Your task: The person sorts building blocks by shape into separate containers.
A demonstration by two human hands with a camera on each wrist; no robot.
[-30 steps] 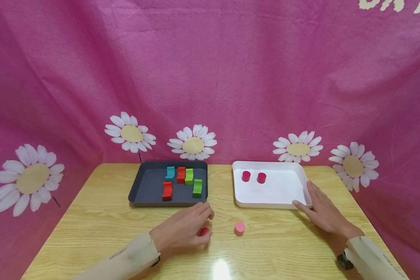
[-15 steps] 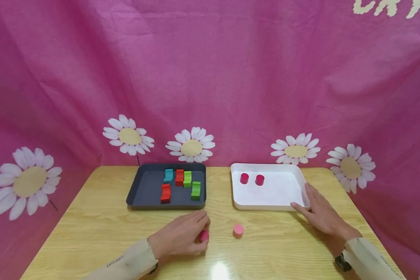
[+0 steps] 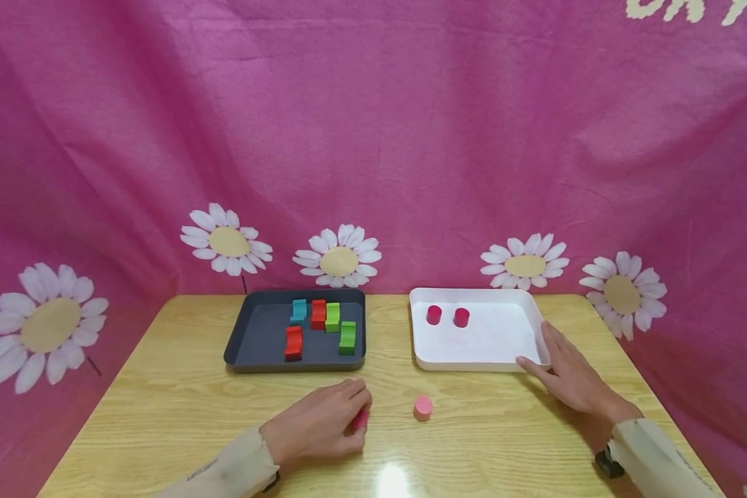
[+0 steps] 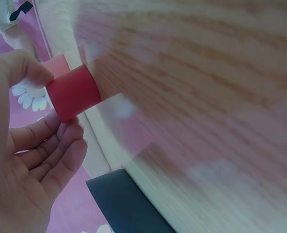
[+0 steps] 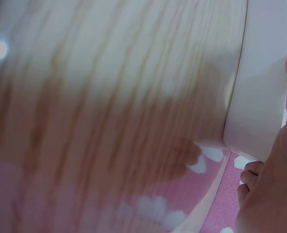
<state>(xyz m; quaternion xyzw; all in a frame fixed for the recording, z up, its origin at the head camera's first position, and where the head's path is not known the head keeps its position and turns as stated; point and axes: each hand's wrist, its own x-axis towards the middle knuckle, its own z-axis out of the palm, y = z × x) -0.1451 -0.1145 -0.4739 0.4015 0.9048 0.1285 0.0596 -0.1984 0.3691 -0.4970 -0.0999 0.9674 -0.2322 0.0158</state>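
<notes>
My left hand (image 3: 324, 418) pinches a red cylinder block (image 4: 74, 92) between thumb and fingers, low over the table in front of the dark tray. The head view shows only a sliver of that block; the left wrist view shows its side. To its right a pink cylinder block (image 3: 422, 408) stands on the table. My right hand (image 3: 569, 377) holds the white tray (image 3: 479, 366) at its near right corner, thumb over the front rim and fingers along the right side. Inside that tray stand two crimson cylinder blocks, one left (image 3: 434, 315) and one right (image 3: 461, 317).
A dark grey tray (image 3: 255, 346) at the back left bears several curved blocks: teal (image 3: 298, 312), red (image 3: 293, 344) and green (image 3: 347, 338) among them. The wooden table (image 3: 162, 408) ends at a pink flowered cloth (image 3: 373, 152) behind and at the sides.
My left fingers have closed in on the red cylinder block, and the hand has drawn slightly back from the dark tray. The right hand stays at the white tray's corner.
</notes>
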